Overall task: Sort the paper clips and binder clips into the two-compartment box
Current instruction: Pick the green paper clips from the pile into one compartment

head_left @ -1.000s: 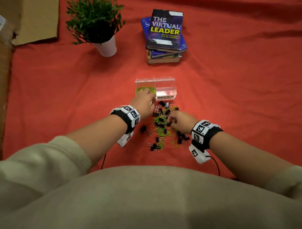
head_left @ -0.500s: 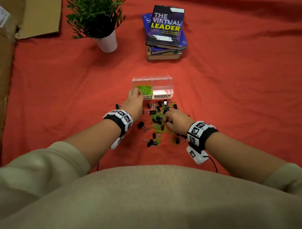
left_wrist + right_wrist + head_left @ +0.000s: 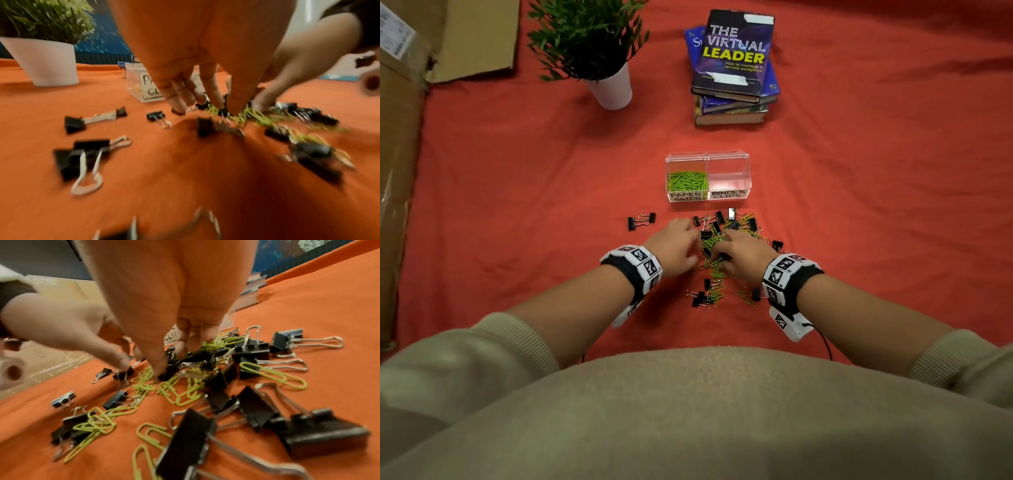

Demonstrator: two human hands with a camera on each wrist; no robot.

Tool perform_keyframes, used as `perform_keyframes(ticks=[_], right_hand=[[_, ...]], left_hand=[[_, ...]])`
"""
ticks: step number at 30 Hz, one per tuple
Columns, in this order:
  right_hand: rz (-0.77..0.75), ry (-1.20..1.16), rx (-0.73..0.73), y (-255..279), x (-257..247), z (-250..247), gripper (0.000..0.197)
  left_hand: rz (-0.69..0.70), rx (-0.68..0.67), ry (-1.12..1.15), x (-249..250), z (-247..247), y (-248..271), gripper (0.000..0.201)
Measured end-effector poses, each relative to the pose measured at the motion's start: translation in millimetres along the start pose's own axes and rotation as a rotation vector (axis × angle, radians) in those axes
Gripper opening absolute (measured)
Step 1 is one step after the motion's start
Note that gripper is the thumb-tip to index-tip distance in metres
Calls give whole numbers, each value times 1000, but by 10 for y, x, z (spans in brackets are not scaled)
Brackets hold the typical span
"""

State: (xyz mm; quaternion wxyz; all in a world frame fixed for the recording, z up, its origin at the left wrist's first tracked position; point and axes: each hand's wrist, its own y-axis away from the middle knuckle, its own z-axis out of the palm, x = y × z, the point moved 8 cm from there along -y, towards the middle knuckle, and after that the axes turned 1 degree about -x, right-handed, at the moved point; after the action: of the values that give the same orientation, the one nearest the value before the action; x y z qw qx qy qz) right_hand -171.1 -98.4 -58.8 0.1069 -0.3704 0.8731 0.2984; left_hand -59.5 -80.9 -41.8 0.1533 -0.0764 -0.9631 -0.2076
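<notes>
From my head view, a cardboard box [image 3: 400, 171] runs down the left edge of the frame, and a potted plant [image 3: 599, 51] stands in the upper left on the red cloth [image 3: 517, 171]. Just left of centre, two black binder clips [image 3: 641, 220] lie apart from the main heap. My left hand [image 3: 676, 248] sits at the heap's left edge, fingers pointing down with the tips among the clips; the left wrist view is blurred, so I cannot tell whether it has hold of anything. In the centre of the frame lies the mixed pile [image 3: 722, 253] of green paper clips [image 3: 185, 395] and black binder clips, spread between my two hands and trailing toward the lower middle. Above it, near but apart, stands the clear two-compartment box [image 3: 708, 157]: its left compartment, labelled PAPER CLIPS, holds a mound of green paper clips [image 3: 686, 181]; its right one, labelled BINDER CLIPS, shows none. My right hand [image 3: 746, 250] rests on the pile's right side, thumb and fingers curled down into the tangle; whether they pinch a clip I cannot tell. A stack of books [image 3: 732, 68] sits in the upper centre-right.
</notes>
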Motion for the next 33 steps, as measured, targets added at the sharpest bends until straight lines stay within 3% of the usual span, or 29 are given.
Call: perform_keyframes(ticks=[2,4,8,13,18,22,27,30,33], right_hand=[[16,-25,24,-8,59,-32,26],[19,-48,40,-16,103,-54,22],[53,-136,55,-1,211,-76,15],[181,-342,143,79,357,-279,5],[297,-749,153,223,520,-420,2],[315,-1089,107,253,602,-349,22],[378,-1452,3,290,495,-163,23],[399,-1429,-54,279,387,-90,18],[371,-1105,-79,221,294,-84,14]], left_hand=[[-14,-107,-14,-46,180,75,25],[-38,-122,-20,-119,230,134,26],[-70,-81,-65,-157,196,181,17],[-53,8,-112,105,238,109,24],[-121,83,-38,207,256,-14,32],[-142,105,-43,173,213,-56,34],[-110,99,-53,246,204,-75,32],[-66,75,-54,280,202,-85,29],[-53,63,-51,236,205,-81,21]])
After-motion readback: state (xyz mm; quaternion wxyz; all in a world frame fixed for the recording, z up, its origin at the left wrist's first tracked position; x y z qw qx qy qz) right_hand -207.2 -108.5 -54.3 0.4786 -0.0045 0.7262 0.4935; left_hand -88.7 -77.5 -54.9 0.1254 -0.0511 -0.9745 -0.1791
